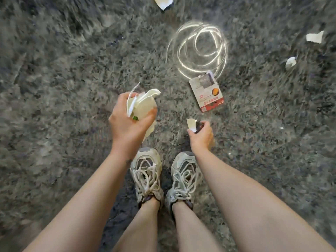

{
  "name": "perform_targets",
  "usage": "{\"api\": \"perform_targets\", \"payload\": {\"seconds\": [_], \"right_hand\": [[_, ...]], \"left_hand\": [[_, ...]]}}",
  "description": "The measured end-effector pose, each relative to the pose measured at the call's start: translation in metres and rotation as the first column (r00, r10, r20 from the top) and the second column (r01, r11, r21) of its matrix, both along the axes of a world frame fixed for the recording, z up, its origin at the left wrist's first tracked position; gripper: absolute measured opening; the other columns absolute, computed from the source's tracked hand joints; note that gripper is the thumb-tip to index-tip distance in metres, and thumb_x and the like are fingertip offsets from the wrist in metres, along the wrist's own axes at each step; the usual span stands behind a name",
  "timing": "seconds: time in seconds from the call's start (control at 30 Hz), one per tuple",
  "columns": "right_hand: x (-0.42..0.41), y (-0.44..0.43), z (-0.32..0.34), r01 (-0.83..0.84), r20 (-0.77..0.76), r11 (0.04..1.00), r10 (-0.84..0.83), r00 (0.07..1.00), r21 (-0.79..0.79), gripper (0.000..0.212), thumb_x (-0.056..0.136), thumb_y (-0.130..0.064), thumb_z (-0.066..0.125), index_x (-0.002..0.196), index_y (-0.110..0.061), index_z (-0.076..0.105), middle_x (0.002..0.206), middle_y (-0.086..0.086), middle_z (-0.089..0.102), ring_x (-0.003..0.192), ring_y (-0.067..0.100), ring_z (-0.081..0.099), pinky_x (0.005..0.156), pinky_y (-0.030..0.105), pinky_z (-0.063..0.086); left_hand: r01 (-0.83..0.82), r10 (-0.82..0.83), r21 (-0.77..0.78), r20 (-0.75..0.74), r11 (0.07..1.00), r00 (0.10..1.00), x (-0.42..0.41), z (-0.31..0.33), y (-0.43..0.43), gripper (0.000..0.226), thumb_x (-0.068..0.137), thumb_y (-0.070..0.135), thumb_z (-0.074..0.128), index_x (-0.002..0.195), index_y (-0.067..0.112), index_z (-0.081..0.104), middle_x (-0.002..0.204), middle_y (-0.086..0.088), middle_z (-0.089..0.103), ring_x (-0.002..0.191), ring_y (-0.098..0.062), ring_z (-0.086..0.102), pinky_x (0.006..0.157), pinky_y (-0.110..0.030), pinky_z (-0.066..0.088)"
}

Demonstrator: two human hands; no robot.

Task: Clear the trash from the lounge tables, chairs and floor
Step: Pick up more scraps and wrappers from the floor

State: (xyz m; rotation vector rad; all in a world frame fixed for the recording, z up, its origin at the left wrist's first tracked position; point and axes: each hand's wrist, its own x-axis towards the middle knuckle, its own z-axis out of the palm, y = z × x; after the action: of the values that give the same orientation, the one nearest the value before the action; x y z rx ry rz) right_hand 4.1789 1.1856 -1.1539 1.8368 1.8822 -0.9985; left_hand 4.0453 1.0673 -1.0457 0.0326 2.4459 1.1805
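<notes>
I look straight down at a shaggy grey carpet (63, 79). My left hand (130, 122) grips a bundle of crumpled white paper scraps (143, 104) with a green bit showing. To its right, my right hand (201, 135) pinches one small white paper scrap (191, 124) just above the carpet. A torn red-and-white snack wrapper (206, 91) lies flat a little beyond my right hand. More white scraps lie farther off: one at the top (163, 1), one at the upper right (314, 37) and one small piece (290, 62) below it.
My two feet in pale laced sneakers (147, 171) stand directly below my hands. A bright swirl of reflected light (198, 50) plays on the carpet beyond the wrapper. The carpet fills the whole view.
</notes>
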Motion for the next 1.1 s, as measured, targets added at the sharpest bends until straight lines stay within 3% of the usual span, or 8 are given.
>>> {"api": "perform_targets", "payload": {"seconds": [0.1,0.27,0.37,0.53,0.77,0.87,0.97,1.1], "right_hand": [[-0.002,-0.009,-0.025,0.014,0.027,0.999,-0.016,1.0,0.049,0.039,0.08,-0.021,0.07,0.111,-0.016,0.047,0.117,0.005,0.058,0.104,0.029,0.055,0.092,0.044,0.041],[-0.004,-0.01,-0.028,0.018,-0.05,0.999,-0.015,0.999,0.042,0.008,0.085,-0.017,0.064,0.09,-0.014,0.058,0.101,0.005,0.062,0.086,0.022,0.055,0.089,0.04,0.041],[-0.013,0.003,-0.012,0.025,-0.199,0.999,-0.016,0.98,0.044,0.013,0.085,-0.022,0.066,0.082,-0.009,0.064,0.087,0.007,0.067,0.08,0.025,0.057,0.083,0.042,0.045],[-0.042,0.058,0.009,0.064,-0.297,0.986,-0.015,0.955,0.156,0.02,0.076,-0.021,0.074,0.086,-0.02,0.057,0.064,-0.013,0.055,0.073,0.019,0.059,0.09,0.044,0.044],[-0.062,0.092,-0.006,-0.086,-0.044,0.979,0.095,0.994,0.184,0.021,0.08,-0.034,0.07,0.078,-0.024,0.052,0.083,-0.007,0.062,0.078,0.016,0.051,0.082,0.029,0.025],[-0.063,0.094,-0.012,-0.078,0.015,0.977,0.077,0.997,0.197,0.021,0.077,-0.034,0.072,0.084,-0.022,0.056,0.103,-0.003,0.063,0.101,0.021,0.053,0.09,0.032,0.028],[-0.065,0.098,-0.014,-0.078,0.07,0.968,0.063,0.996,0.237,0.048,0.071,-0.036,0.077,0.107,-0.018,0.052,0.125,0.002,0.05,0.12,0.022,0.042,0.1,0.038,0.029],[-0.067,0.099,-0.016,-0.037,0.077,0.98,0.022,0.997,0.195,0.066,0.067,-0.037,0.08,0.12,-0.018,0.045,0.133,0.0,0.048,0.125,0.022,0.039,0.099,0.038,0.027]], "left_hand": [[-0.009,0.009,0.002,0.02,1.0,1.0,0.009,-0.025,-0.002,0.036,0.07,0.026,0.079,0.095,0.025,0.055,0.08,0.019,0.058,0.068,0.005,0.054,0.065,-0.015,0.045],[0.029,-0.027,-0.039,0.052,0.999,0.998,0.019,-0.031,-0.007,0.039,0.068,0.032,0.079,0.098,0.025,0.056,0.089,0.01,0.063,0.08,-0.011,0.06,0.074,-0.034,0.053],[0.033,-0.03,-0.029,0.087,0.999,0.996,0.013,-0.025,-0.003,0.042,0.066,0.033,0.08,0.1,0.024,0.057,0.092,0.005,0.065,0.084,-0.019,0.063,0.074,-0.044,0.054],[0.033,-0.03,-0.035,0.069,0.999,0.997,-0.007,-0.012,0.016,0.042,0.065,0.036,0.079,0.1,0.025,0.056,0.09,0.008,0.065,0.082,-0.017,0.063,0.073,-0.042,0.054],[0.036,-0.035,-0.015,0.06,0.999,0.998,-0.02,-0.016,0.027,0.044,0.068,0.031,0.08,0.104,0.021,0.057,0.093,0.004,0.066,0.084,-0.018,0.063,0.075,-0.039,0.054],[0.032,-0.031,-0.017,0.062,0.999,0.998,-0.019,-0.02,0.022,0.043,0.068,0.032,0.08,0.102,0.021,0.057,0.092,0.005,0.065,0.082,-0.017,0.061,0.073,-0.035,0.053],[0.029,-0.027,-0.022,0.068,0.999,0.997,-0.016,-0.023,0.017,0.041,0.068,0.033,0.079,0.101,0.021,0.057,0.093,0.006,0.065,0.082,-0.015,0.06,0.073,-0.033,0.052],[0.017,-0.016,-0.008,0.074,1.0,0.997,-0.016,-0.022,0.014,0.042,0.068,0.033,0.079,0.101,0.021,0.057,0.096,0.003,0.066,0.085,-0.02,0.062,0.076,-0.042,0.053]]}}
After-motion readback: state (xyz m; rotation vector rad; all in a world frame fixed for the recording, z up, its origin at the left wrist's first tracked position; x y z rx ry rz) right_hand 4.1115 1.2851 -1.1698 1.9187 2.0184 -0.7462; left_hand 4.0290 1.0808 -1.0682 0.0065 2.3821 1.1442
